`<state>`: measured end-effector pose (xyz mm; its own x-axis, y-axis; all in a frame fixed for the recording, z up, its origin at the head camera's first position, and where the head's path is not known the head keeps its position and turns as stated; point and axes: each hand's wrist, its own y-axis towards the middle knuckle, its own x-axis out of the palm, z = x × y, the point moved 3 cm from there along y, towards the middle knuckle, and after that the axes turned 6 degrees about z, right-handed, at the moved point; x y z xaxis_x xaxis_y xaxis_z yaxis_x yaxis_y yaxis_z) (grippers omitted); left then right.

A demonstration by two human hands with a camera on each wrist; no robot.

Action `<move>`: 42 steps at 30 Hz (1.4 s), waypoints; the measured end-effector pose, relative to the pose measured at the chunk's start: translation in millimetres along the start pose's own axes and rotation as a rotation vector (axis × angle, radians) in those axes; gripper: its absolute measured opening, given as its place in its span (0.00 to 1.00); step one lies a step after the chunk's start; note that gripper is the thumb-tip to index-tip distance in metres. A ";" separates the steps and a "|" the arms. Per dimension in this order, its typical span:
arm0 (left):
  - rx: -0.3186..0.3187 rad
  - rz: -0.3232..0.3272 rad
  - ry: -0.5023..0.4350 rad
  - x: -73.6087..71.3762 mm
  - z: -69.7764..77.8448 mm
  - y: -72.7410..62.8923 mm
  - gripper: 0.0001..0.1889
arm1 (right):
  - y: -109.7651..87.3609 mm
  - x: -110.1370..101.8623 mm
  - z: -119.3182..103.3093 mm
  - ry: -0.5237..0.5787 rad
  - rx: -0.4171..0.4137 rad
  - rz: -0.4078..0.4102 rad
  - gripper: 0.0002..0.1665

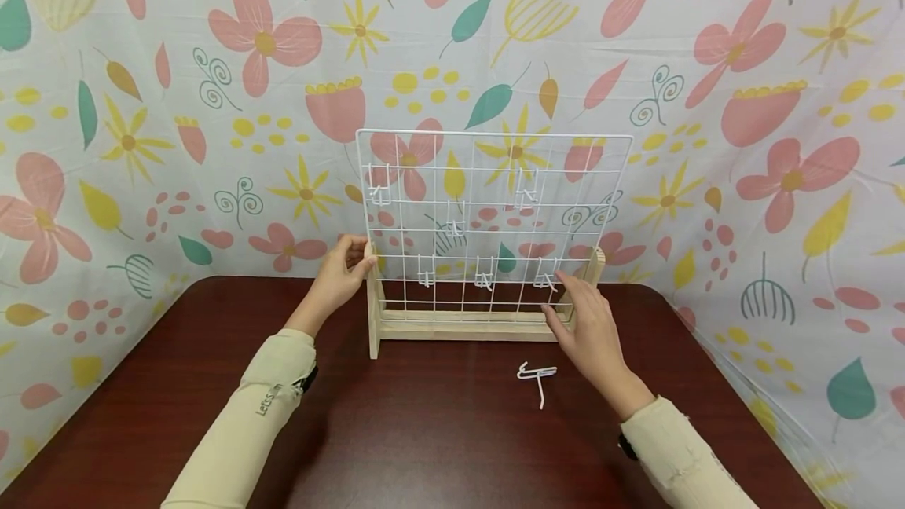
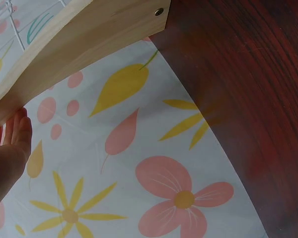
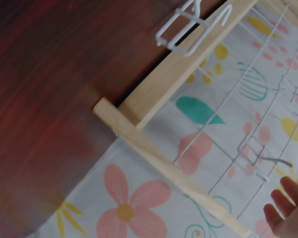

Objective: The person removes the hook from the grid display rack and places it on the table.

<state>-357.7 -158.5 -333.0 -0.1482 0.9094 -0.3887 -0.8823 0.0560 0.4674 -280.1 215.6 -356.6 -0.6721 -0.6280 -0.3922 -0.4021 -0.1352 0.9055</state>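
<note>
A white wire grid (image 1: 495, 133) stands upright in a wooden stand (image 1: 467, 333) in the head view. Several white wire hooks hang on it, including one at the lower right (image 1: 544, 283). My left hand (image 1: 339, 277) grips the top of the stand's left post (image 2: 89, 44), fingers behind it and thumb in front. Beside the lower right hook is my right hand (image 1: 592, 328), fingers extended and slightly spread, holding nothing. In the right wrist view, the right hand's fingers (image 3: 283, 198) are just below that hook's prong. One loose white hook (image 1: 540, 374) lies on the table in front of the stand.
The dark red-brown wooden table (image 1: 424, 430) ends just behind the stand. A flower-printed cloth (image 1: 452, 45) hangs behind and along both sides. The stand's right post (image 1: 596, 265) rises behind the right hand.
</note>
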 end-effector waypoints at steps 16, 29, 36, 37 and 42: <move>-0.011 -0.005 0.008 0.1 -0.6 -1.8 0.18 | -3.9 14.1 4.0 0.056 0.312 0.031 0.28; -0.017 -0.011 0.005 -0.4 0.3 -1.6 0.19 | -2.5 21.6 4.4 0.081 0.403 0.078 0.25; -0.018 -0.015 0.013 -0.5 0.4 -0.9 0.19 | -2.1 25.8 6.0 0.070 0.444 0.066 0.24; -0.014 -0.015 0.016 -0.6 0.2 -0.8 0.19 | -2.2 26.5 6.4 0.066 0.448 0.062 0.24; 0.004 -0.012 0.010 -0.6 0.6 -0.6 0.18 | -1.7 28.6 7.2 0.047 0.458 0.051 0.23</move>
<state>-356.8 -158.8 -332.6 -0.1423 0.9046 -0.4019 -0.8823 0.0681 0.4657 -303.1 203.4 -370.5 -0.6736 -0.6604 -0.3319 -0.6095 0.2424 0.7548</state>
